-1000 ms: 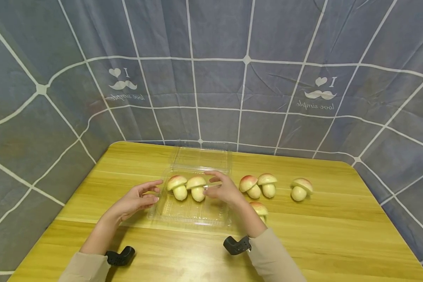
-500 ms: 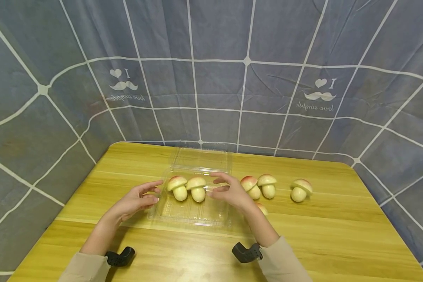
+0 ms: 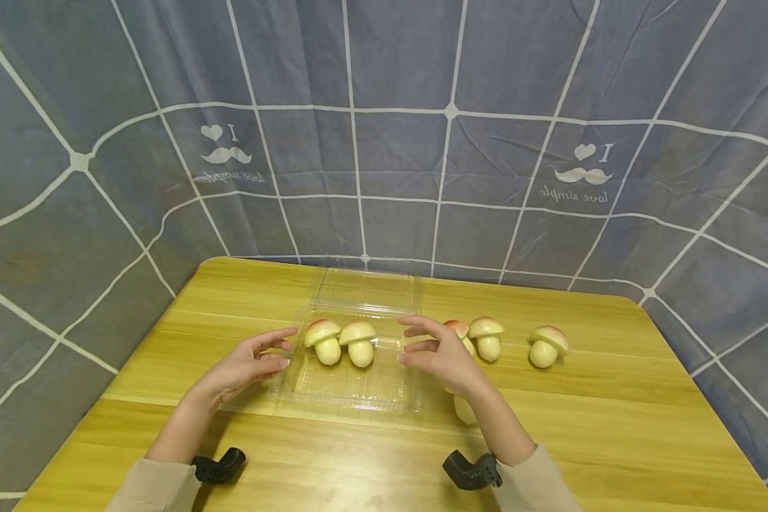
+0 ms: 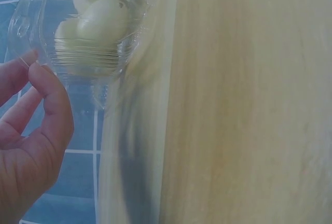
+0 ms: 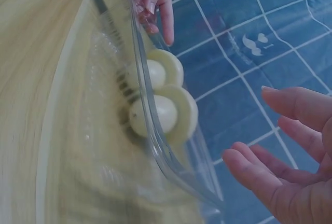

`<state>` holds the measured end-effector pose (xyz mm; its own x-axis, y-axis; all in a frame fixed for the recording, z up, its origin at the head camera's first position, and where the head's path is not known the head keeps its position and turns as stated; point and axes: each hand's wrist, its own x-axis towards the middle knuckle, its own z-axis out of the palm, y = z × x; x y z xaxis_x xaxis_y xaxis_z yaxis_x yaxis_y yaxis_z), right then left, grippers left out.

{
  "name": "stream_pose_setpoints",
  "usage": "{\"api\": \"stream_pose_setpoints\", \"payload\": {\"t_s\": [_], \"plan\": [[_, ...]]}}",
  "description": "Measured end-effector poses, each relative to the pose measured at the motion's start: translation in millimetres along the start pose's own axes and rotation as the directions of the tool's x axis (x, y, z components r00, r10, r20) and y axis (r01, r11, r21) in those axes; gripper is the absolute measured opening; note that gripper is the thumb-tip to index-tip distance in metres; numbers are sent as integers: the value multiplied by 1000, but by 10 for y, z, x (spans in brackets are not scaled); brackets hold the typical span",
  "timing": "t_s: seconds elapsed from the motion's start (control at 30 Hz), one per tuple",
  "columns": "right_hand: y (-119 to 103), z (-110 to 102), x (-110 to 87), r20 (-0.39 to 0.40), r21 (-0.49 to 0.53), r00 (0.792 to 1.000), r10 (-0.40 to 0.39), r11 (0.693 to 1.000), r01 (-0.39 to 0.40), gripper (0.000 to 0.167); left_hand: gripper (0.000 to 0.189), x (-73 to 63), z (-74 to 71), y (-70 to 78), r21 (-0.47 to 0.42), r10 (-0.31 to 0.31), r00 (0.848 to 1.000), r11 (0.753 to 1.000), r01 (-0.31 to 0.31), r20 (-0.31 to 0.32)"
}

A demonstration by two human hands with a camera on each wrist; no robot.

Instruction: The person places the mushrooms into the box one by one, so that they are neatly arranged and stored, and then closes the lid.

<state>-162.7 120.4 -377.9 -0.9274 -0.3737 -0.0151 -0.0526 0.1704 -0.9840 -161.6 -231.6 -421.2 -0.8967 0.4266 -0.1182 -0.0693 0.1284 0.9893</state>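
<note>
A clear hinged plastic box [image 3: 352, 398] lies open on the table. Side by side in it are two pale yellow mushroom-shaped pieces, the left mushroom [image 3: 326, 345] and the right mushroom [image 3: 360, 348], caps tinged red. My left hand [image 3: 246, 366] is at the box's left edge, thumb and index finger apart; in the left wrist view its fingertips [image 4: 40, 73] are right at the clear rim. Over the box's right side, my right hand [image 3: 444, 363] has its fingers spread and holds nothing. In the right wrist view, bare space separates its fingers [image 5: 249, 169] from the two mushrooms.
Right of the box lie more mushrooms: one mushroom [image 3: 486, 338] beside another partly behind my right hand, a lone mushroom [image 3: 546, 346] farther right, and a mushroom [image 3: 464, 409] partly hidden under my right forearm. A grey checked curtain [image 3: 397, 156] surrounds the wooden table [image 3: 589, 427].
My right hand has drawn back to the right, away from the right mushroom in the box, its fingers spread. The left hand and the mushrooms in the box stay put.
</note>
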Motion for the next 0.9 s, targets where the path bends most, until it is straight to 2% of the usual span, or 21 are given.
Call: {"api": "stream_pose_setpoints", "payload": {"t_s": [0.23, 0.9], "plan": [[9, -163, -138, -18, -31, 1000, -24, 999, 23, 58, 65, 23, -14, -29, 16, 9, 1000, 1000, -9, 12], [143, -575, -537, -46, -118, 999, -4, 993, -2, 57, 65, 22, 0, -16, 12, -9, 1000, 1000, 9, 4]]}}
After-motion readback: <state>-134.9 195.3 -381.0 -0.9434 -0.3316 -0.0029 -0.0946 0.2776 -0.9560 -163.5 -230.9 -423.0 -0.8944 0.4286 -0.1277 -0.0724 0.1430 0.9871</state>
